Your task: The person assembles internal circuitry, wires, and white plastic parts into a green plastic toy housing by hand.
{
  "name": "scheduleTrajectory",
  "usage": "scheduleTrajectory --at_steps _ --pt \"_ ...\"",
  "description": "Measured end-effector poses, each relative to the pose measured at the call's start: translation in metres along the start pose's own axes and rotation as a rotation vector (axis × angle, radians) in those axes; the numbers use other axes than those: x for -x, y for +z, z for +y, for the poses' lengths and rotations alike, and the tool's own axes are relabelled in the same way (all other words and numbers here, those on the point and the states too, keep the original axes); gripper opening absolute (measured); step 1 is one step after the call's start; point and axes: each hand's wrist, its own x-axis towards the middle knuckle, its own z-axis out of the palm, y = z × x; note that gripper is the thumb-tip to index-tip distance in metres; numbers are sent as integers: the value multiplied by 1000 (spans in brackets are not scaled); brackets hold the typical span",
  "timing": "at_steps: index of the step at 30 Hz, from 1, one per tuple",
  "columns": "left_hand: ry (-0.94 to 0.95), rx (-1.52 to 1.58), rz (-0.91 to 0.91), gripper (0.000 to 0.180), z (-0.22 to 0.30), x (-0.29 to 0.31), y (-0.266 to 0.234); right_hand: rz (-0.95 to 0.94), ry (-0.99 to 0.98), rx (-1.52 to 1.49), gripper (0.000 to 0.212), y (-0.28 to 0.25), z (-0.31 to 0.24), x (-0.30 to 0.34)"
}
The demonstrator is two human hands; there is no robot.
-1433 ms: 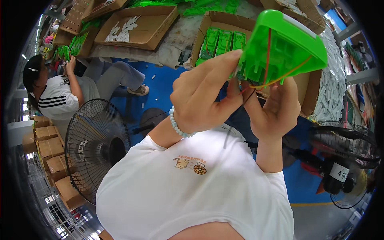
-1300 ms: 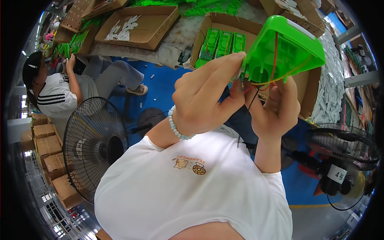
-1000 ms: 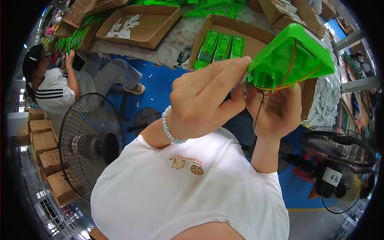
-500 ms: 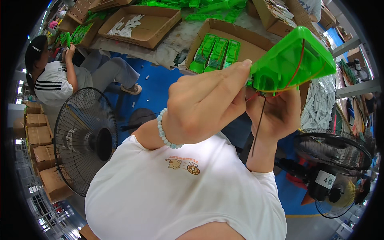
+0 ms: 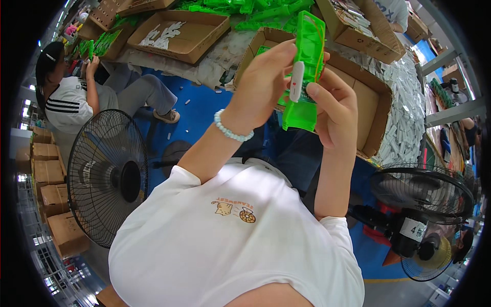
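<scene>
A long, hollow green plastic housing (image 5: 310, 38) stands tilted upright between my two hands, above a cardboard box. Thin red and yellow wires run along its right side. Across its left edge lies a small white oblong piece (image 5: 296, 82) with a reddish mark. My left hand (image 5: 258, 82), with a pale beaded bracelet (image 5: 230, 132) at its wrist, is closed at the housing's left side, fingertips beside the white piece. My right hand (image 5: 335, 110) grips the lower right side, its thumb on the front near a small circuit board. Some left fingertips are hidden.
The cardboard box (image 5: 376, 120) below my hands holds other green housings, mostly covered. White pieces (image 5: 404, 117) are heaped to its right. A shallow carton (image 5: 204, 38) stands far left, green parts (image 5: 266, 18) behind. Fans (image 5: 110, 176) flank me; a co-worker (image 5: 71, 97) sits at left.
Both hands have carried the housing farther away and leftward, turning it from a sideways pose near the camera to upright. The white piece and circuit board now show; the dangling black wire does not.
</scene>
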Motion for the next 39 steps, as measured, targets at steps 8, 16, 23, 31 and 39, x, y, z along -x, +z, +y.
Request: scheduleTrajectory --at_steps 8,16,23,31,39 --pt "227 17 274 41 -13 -15 12 175 -227 374 39 -4 19 -1" --pt "317 -95 258 47 -16 -17 11 109 -274 381 37 2 15 0" --pt "383 -168 293 48 -20 -19 4 160 -281 347 23 1 25 -4" --pt "217 57 240 40 -10 -20 -8 87 -286 338 27 3 24 -13" --pt "195 365 31 38 -11 -21 -25 194 -238 555 38 31 16 -11"
